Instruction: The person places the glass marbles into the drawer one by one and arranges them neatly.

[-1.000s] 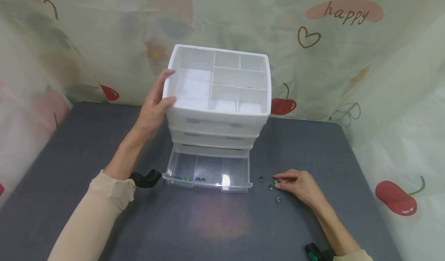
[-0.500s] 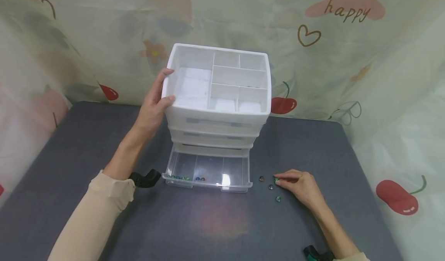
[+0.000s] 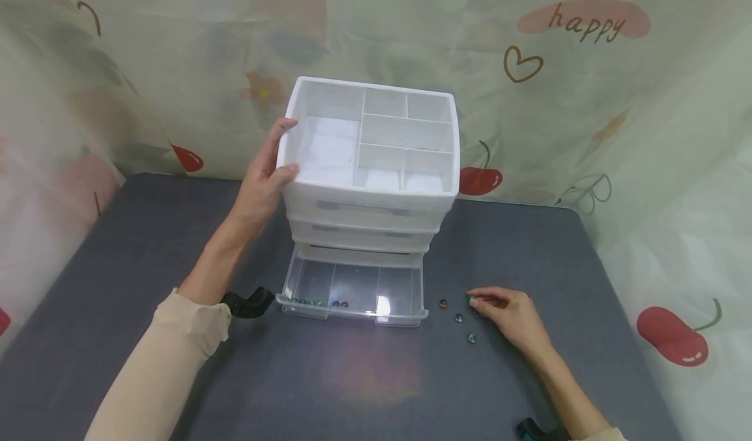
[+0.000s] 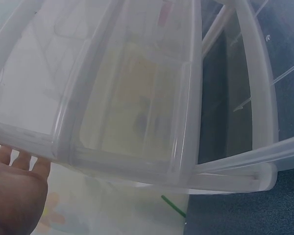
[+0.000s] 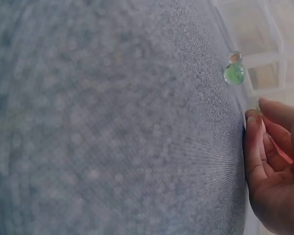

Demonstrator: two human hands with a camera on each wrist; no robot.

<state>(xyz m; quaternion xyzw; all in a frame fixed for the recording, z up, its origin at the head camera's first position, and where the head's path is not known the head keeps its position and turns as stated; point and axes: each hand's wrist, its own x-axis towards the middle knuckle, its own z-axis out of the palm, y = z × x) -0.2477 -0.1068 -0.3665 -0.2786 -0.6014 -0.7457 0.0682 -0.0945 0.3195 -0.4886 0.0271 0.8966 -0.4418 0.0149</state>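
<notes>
A white plastic drawer organizer [image 3: 376, 199] stands at the middle of the table in the head view. My left hand [image 3: 255, 190] grips its left rim, thumb in front and fingers behind. In the left wrist view, fingertips [image 4: 22, 159] lie against the organizer's side. Its lowest clear drawer [image 3: 355, 281] is pulled out, with several marbles [image 3: 317, 303] along its front. To the right of the drawer, my right hand [image 3: 510, 317] pinches a green marble [image 3: 472, 297] between thumb and fingers, low over the table. The fingers partly hide that marble.
Three loose marbles lie between drawer and right hand: a brownish marble [image 3: 443, 304], a greyish marble [image 3: 459, 318] and a green marble [image 3: 472, 338]. Dividers split the organizer's top tray [image 3: 405, 134]. A patterned curtain [image 3: 376, 30] hangs behind the dark table [image 3: 364, 389].
My right hand has shifted slightly right and away from me, with the green marble between its fingertips. The left hand, the organizer and the loose marbles have stayed in place.
</notes>
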